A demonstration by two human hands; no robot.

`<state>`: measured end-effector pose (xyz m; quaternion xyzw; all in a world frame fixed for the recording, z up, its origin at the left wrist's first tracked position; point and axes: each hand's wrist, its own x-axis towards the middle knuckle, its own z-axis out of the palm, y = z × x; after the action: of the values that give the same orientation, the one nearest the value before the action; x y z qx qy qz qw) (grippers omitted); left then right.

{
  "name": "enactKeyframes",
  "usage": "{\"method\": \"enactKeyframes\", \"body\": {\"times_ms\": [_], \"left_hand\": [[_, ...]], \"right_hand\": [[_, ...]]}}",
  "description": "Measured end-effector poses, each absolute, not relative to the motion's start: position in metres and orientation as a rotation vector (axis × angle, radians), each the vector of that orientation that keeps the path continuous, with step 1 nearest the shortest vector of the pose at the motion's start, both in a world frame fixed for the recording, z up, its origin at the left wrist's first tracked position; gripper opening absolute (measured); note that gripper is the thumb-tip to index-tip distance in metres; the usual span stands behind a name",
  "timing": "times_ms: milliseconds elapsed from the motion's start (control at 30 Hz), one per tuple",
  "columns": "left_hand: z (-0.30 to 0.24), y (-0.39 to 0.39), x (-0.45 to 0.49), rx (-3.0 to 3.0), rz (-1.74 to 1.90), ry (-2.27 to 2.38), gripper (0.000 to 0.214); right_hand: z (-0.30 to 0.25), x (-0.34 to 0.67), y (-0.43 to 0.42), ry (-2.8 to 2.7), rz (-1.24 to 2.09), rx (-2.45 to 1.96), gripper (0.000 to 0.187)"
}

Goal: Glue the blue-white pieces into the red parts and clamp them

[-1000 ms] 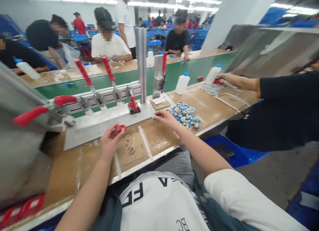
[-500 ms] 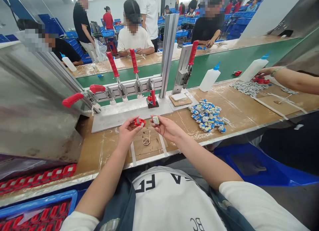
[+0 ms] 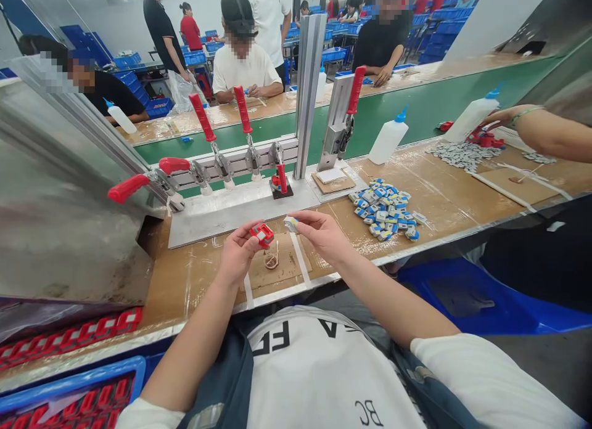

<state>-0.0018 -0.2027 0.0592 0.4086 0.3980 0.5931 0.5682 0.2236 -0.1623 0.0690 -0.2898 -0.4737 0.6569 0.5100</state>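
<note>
My left hand [image 3: 239, 251] pinches a small red plastic part [image 3: 261, 234] above the brown workbench [image 3: 439, 198]. My right hand [image 3: 324, 233] pinches a small white and blue piece [image 3: 291, 224] a few centimetres to the right of the red part. Both hands hover over a taped square on the bench where a small glue dish with a stick [image 3: 272, 260] sits. A pile of several white and blue pieces [image 3: 385, 209] lies to the right of my right hand.
A metal jig plate [image 3: 231, 209] with red-handled toggle clamps [image 3: 202, 117] and an upright aluminium post [image 3: 306, 90] stands behind my hands. A white glue bottle [image 3: 389, 139] stands at the right. Blue bins of red parts [image 3: 69, 397] lie low left. A co-worker's arm [image 3: 546, 132] reaches in at right.
My hands have come closer together over the taped square. The right hand came from the pile with a white and blue piece; the red part now shows its face.
</note>
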Motion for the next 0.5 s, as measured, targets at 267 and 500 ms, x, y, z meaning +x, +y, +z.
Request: {"method": "enactKeyframes", "body": {"times_ms": [267, 500], "left_hand": [[0.066, -0.211, 0.002, 0.728, 0.985, 0.861, 0.045], [0.066, -0.212, 0.004, 0.673, 0.885, 0.898, 0.038]], "right_hand": [[0.089, 0.235, -0.165, -1.834, 0.831, -0.392, 0.025], [0.089, 0.25, -0.15, -2.227, 0.511, -0.096, 0.028]]}}
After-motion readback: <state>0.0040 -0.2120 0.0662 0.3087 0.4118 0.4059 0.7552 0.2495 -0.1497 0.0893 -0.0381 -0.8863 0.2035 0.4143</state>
